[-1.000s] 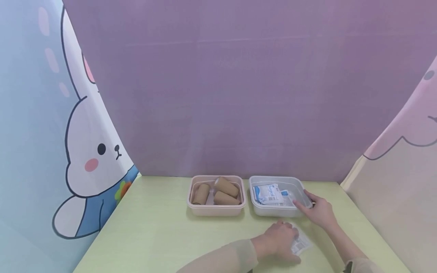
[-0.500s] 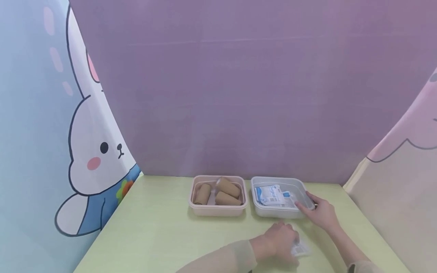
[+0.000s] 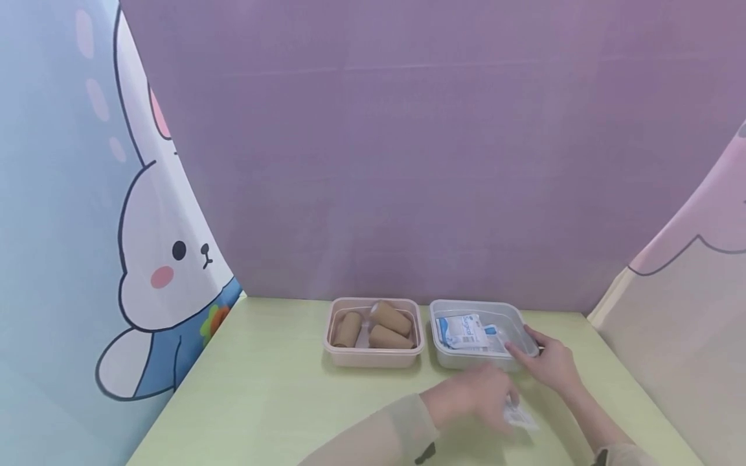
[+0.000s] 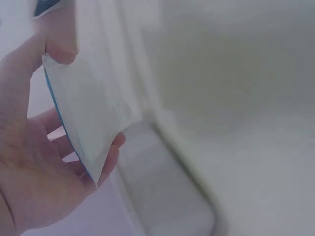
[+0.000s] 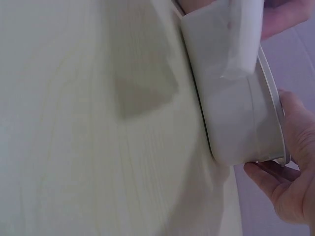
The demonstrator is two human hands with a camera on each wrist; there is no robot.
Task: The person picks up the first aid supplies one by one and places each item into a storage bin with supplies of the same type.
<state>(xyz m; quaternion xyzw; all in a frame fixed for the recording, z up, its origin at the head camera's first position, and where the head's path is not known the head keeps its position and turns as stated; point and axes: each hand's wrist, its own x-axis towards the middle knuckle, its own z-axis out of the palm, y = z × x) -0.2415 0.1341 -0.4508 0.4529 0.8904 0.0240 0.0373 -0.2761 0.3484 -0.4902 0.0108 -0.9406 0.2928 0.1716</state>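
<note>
My left hand (image 3: pixel 480 396), blurred in the head view, holds a small flat packet (image 3: pixel 517 414) in front of the grey-white box. In the left wrist view this packet (image 4: pixel 88 108) shows a plain white side and a thin blue edge, between thumb and fingers. The grey-white plastic box (image 3: pixel 478 360) stands on the table. Inside it lie white and blue packets (image 3: pixel 463 331), one printed "Surgical", at its left and middle. My right hand (image 3: pixel 550 366) grips the box's right front corner, thumb over the rim. In the right wrist view, fingers (image 5: pixel 266 182) touch the box wall.
Left of the grey-white box stands a pink box (image 3: pixel 373 358) with 3 brown rolls (image 3: pixel 389 317) in it. Both stand near the purple back curtain (image 3: pixel 373 162) on the pale yellow-green table (image 3: pixel 262 388). Side curtains with cartoon prints (image 3: pixel 163 259) flank the table.
The packet has come up off the table in my left hand, which has shifted slightly up towards the box. My right hand keeps its grip on the rim. The view has shifted slightly.
</note>
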